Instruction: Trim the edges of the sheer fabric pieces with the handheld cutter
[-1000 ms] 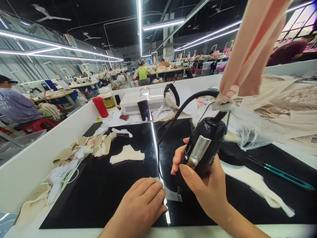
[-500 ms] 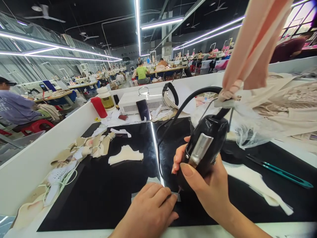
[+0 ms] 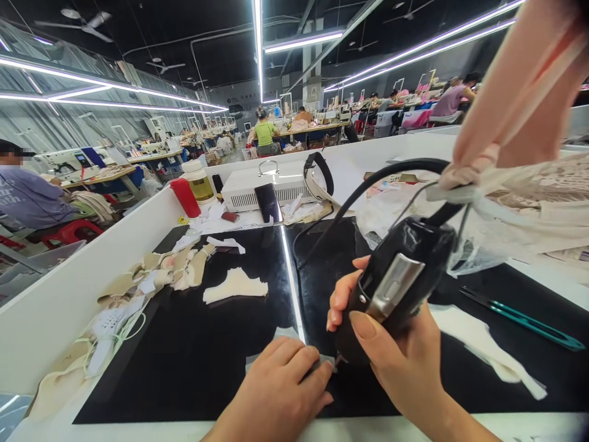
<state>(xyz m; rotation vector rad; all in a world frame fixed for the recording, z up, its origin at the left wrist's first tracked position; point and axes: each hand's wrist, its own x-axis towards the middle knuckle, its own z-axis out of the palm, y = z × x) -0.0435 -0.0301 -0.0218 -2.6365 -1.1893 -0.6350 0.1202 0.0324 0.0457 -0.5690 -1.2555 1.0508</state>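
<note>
My right hand [image 3: 391,344] is wrapped round a black handheld electric tool [image 3: 400,270] with a metal plate on its side. The tool leans to the right, and its thin tip points down beside my left fingertips. A black cord leaves its top, where a pink cloth strip [image 3: 519,92] is tied. My left hand [image 3: 285,380] has its fingers together and curled, pressing a small translucent sheet [image 3: 285,333] onto the black mat [image 3: 184,368]. Most of that sheet is hidden under the hand. Whether the tip touches it, I cannot tell.
Cream fabric pieces [image 3: 235,286] lie on the mat, another [image 3: 488,344] at right beside teal tweezers [image 3: 524,322]. Beige and white scraps [image 3: 115,313] line the left wall. Behind stand a white vented box [image 3: 243,191], a phone [image 3: 268,202] and a red container [image 3: 186,197].
My right hand has shifted slightly right, and the tool leans further right with its pink strip. My left hand stays almost in place on the translucent sheet.
</note>
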